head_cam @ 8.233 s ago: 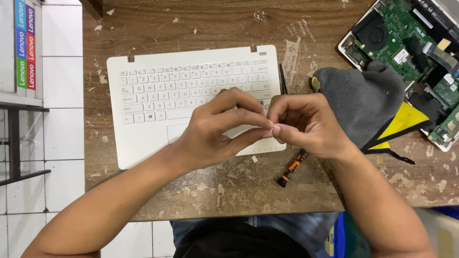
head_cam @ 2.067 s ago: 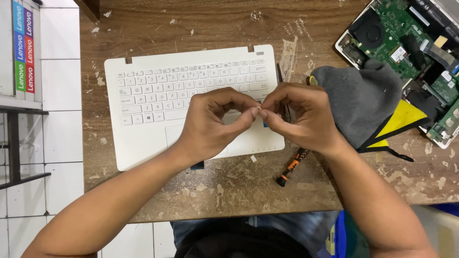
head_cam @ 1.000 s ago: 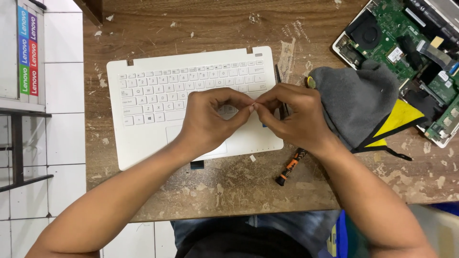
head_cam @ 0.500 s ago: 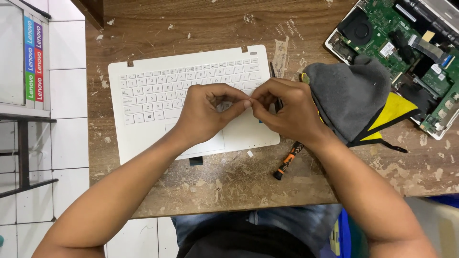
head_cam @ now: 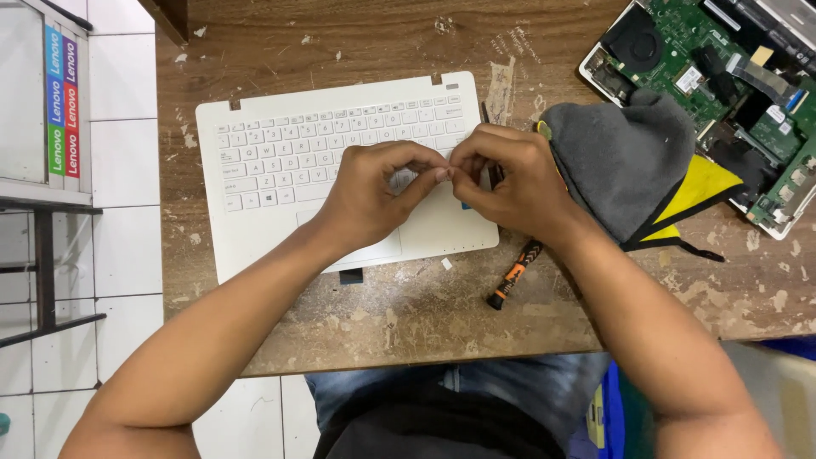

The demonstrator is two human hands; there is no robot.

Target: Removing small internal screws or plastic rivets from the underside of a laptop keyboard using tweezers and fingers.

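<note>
A white laptop keyboard panel (head_cam: 280,161) lies on the worn wooden table (head_cam: 382,42). My left hand (head_cam: 374,195) and my right hand (head_cam: 510,183) meet above its right part, fingertips pinched together on something too small to make out. A thin dark tool (head_cam: 491,174) pokes out behind my right hand's fingers. An orange and black screwdriver (head_cam: 514,276) lies on the table under my right wrist.
A grey and yellow cloth (head_cam: 633,166) lies right of my hands. An open laptop base with a green circuit board (head_cam: 722,68) sits at the top right. A small black piece (head_cam: 350,275) lies by the panel's front edge. Tiled floor (head_cam: 119,221) and a metal stand (head_cam: 38,255) are at the left.
Both hands have stayed pinched together over the keyboard panel, with only small finger shifts. The view has drifted slightly.
</note>
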